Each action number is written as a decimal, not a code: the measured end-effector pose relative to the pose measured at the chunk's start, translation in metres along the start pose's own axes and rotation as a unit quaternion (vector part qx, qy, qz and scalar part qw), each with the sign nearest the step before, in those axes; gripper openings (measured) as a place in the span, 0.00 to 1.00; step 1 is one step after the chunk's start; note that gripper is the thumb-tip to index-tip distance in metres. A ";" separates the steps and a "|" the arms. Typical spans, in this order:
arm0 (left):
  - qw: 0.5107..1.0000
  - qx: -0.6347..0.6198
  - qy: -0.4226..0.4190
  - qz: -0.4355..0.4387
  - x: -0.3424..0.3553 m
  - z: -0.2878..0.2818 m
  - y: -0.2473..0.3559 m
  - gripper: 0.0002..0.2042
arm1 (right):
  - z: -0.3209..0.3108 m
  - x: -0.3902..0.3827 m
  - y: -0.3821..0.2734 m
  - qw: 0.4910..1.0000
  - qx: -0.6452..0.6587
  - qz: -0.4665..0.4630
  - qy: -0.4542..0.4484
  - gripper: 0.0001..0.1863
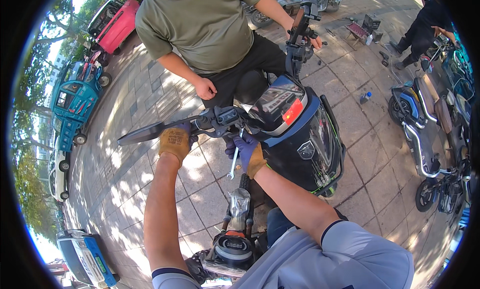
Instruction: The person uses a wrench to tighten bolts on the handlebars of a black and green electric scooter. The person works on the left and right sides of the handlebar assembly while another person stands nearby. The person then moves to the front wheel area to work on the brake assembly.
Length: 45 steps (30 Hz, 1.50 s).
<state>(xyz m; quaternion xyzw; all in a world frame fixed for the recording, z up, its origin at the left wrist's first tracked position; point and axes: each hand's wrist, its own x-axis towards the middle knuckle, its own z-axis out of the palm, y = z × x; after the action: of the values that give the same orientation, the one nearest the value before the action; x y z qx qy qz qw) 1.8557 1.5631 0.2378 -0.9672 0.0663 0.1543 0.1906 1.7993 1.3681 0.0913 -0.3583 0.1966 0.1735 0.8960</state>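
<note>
My left hand (175, 142), in a tan and purple glove, is closed around the handlebar (202, 123) near a long black mirror (141, 133). My right hand (249, 154), gloved alike, grips a silver open-ended wrench (233, 163) hanging upright below the handlebar's central black fitting (227, 118). Behind my right hand is a scooter's dark, glossy body (307, 149) with a red flag sticker (292, 111). Below my hands is a scooter front end with a round headlamp (234, 249).
A person in an olive T-shirt (197, 31) stands opposite, one hand on another handlebar. Parked scooters (420, 139) line the right, where a person in black (422, 26) stands. Small vehicles (80, 91) are at left. A tool case (362, 31) and a bottle (365, 98) sit on the pavement (360, 174).
</note>
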 end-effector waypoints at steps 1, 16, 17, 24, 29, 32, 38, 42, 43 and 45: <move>1.000 0.000 0.004 0.002 0.001 -0.001 0.000 0.22 | -0.003 0.004 -0.001 1.000 0.007 0.000 -0.022 0.07; 1.000 -0.009 0.007 -0.016 -0.002 -0.015 0.010 0.22 | -0.018 0.007 -0.001 0.990 0.100 0.042 -0.086 0.10; 1.000 -0.005 0.017 -0.011 0.000 -0.010 0.008 0.22 | -0.019 0.008 0.000 0.987 0.111 0.044 -0.103 0.10; 0.997 -0.023 0.073 0.000 -0.002 0.004 0.005 0.14 | -0.010 -0.037 0.006 0.987 0.060 0.107 -0.107 0.11; 0.999 0.006 0.034 0.000 0.003 0.004 0.001 0.18 | 0.005 -0.030 0.018 0.997 -0.039 0.059 -0.031 0.11; 1.000 0.006 0.017 0.000 0.002 0.006 0.000 0.21 | 0.006 -0.027 0.027 0.999 -0.006 0.045 -0.026 0.11; 1.000 0.001 0.000 0.006 0.005 -0.004 0.004 0.21 | -0.006 -0.019 0.032 0.997 0.014 0.022 -0.079 0.13; 1.000 -0.001 -0.009 -0.003 0.002 -0.005 0.003 0.22 | -0.006 -0.022 0.014 0.989 0.022 0.104 -0.102 0.14; 1.000 0.001 -0.006 -0.001 0.002 -0.008 0.005 0.22 | -0.005 -0.020 0.013 0.988 0.020 0.114 -0.100 0.14; 1.000 0.005 -0.004 0.000 0.000 -0.010 0.006 0.22 | -0.002 -0.019 0.012 0.989 -0.001 0.118 -0.085 0.15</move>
<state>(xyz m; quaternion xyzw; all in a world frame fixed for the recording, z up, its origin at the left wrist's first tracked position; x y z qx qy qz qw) 1.8577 1.5536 0.2448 -0.9657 0.0660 0.1573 0.1958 1.7769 1.3721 0.0923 -0.3175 0.1607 0.3078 0.8824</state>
